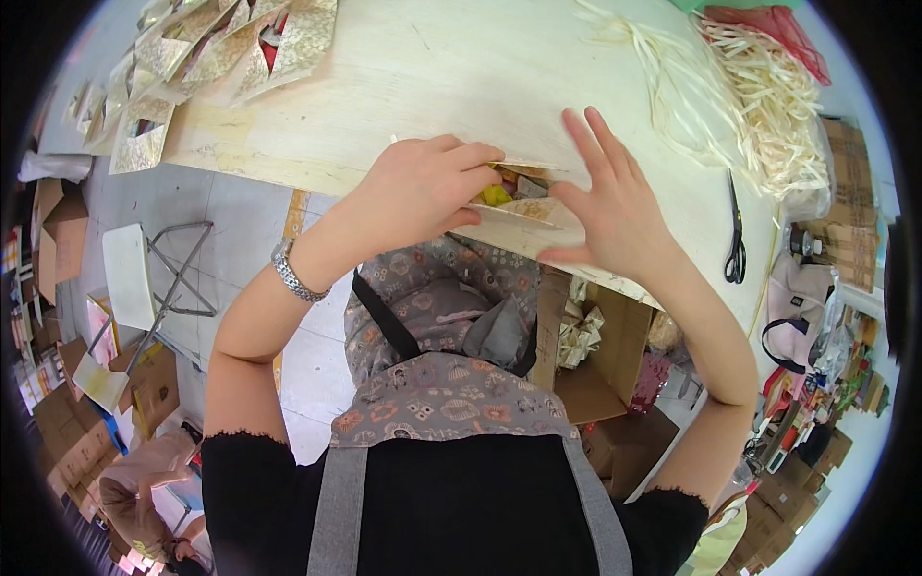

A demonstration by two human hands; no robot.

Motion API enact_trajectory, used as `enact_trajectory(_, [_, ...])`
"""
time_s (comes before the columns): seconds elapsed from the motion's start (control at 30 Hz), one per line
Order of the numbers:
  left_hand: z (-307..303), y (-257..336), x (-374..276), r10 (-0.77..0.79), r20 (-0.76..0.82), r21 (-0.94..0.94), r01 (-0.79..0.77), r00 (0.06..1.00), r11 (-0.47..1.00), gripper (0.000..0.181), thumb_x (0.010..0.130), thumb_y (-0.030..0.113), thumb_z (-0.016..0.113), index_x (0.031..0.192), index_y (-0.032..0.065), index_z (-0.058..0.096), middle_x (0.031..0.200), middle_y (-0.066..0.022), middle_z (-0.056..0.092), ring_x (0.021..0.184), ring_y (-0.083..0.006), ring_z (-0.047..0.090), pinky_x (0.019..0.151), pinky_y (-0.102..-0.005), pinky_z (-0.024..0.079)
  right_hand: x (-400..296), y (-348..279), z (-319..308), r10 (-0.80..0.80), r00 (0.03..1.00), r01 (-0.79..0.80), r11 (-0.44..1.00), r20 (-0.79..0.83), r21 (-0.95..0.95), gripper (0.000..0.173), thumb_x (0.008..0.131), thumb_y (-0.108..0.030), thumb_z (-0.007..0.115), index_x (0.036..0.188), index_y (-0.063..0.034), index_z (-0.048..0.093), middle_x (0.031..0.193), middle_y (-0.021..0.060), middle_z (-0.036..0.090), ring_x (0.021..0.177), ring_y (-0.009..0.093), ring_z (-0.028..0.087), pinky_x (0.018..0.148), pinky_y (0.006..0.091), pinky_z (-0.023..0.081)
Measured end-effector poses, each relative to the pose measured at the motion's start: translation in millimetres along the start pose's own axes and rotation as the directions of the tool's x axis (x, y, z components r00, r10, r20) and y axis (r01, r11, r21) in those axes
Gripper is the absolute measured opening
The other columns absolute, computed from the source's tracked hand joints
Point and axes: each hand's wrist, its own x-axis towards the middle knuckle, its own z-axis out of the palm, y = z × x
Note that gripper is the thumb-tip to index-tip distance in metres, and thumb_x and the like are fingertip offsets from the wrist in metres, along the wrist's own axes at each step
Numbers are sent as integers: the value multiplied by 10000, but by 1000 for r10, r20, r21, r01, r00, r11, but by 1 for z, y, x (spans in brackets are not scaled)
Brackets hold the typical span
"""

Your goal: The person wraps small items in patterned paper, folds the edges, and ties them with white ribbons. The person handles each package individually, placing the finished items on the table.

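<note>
My left hand (pixel 432 176), with a silver watch on the wrist, grips the left end of a gold-patterned paper bag (pixel 536 209) at the table's near edge. The bag lies with its mouth spread. Inside are a yellow packet (pixel 495 194) and a small grey-white piece (pixel 531 187). My right hand (pixel 612 198) is at the bag's right end, its fingers spread and slightly blurred. Nothing is held in it; whether the thumb touches the bag is hard to tell.
Several filled gold paper bags (pixel 288 50) stand at the table's far left. Cream ribbon strips (pixel 771 108) fill a clear bag at right, near black-handled scissors (pixel 735 252). Below are an open cardboard box (pixel 605 345) and a folding chair (pixel 130 273). Another person (pixel 144 489) is at lower left.
</note>
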Motion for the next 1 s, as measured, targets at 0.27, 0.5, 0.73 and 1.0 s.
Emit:
enact_trajectory(0.27, [13,-7,-34,-283,-319,-404,140,905,904,676,608,148,869,1195,112,536,1339,-105,501,1206,-276,513,936,-356,486,-15,8,55,185,966,-75,869,-181,489,218,728,-119,780,810,-48,591,1208,117,633,956,286,650,759,345,540])
enact_trajectory(0.5, [16,12,-34,-420,-354,-718,46,836,695,827,594,204,908,1278,82,458,1366,-147,440,1251,-307,449,1003,-379,421,-33,0,82,329,916,-78,709,-230,701,251,662,-6,813,818,-21,617,1300,214,564,1158,313,600,914,349,524])
enact_trajectory(0.73, [2,12,-35,-352,-286,-585,129,891,801,610,582,129,888,1112,120,586,1201,-96,483,1133,-298,489,936,-365,457,-23,-7,77,343,896,-44,698,-281,715,262,679,-13,811,849,-21,612,1340,222,529,1165,320,592,923,358,517])
enact_trajectory(1.0, [12,-4,-44,-319,-292,-542,118,902,832,483,607,85,871,985,100,571,1245,-98,521,1145,-284,515,965,-370,431,-10,-9,66,240,919,-17,817,-312,577,255,700,-19,794,866,-29,601,1234,156,608,1128,312,606,881,362,540])
